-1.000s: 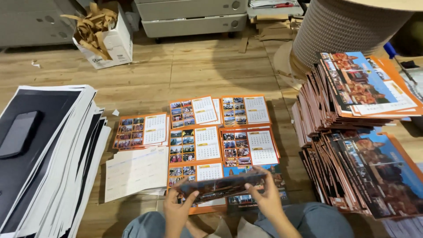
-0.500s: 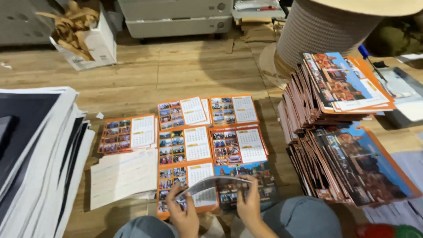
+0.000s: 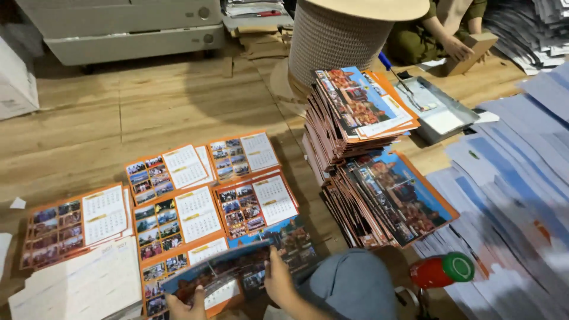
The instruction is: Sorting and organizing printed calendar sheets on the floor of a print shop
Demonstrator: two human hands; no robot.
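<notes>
Worn wooden plank floor (image 3: 148,112), perhaps grey cabinet (image 3: 124,29) behind.

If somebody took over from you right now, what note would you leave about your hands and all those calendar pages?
Left hand and right hand both grip one bent glossy picture sheet, low over the floor.
Orange calendar pages lie in separate piles in front.
Two tall stacks of printed sheets stand at the right, by a red bottle.
Done: several pages laid out.
Left: the held sheet is not yet set down.
</notes>
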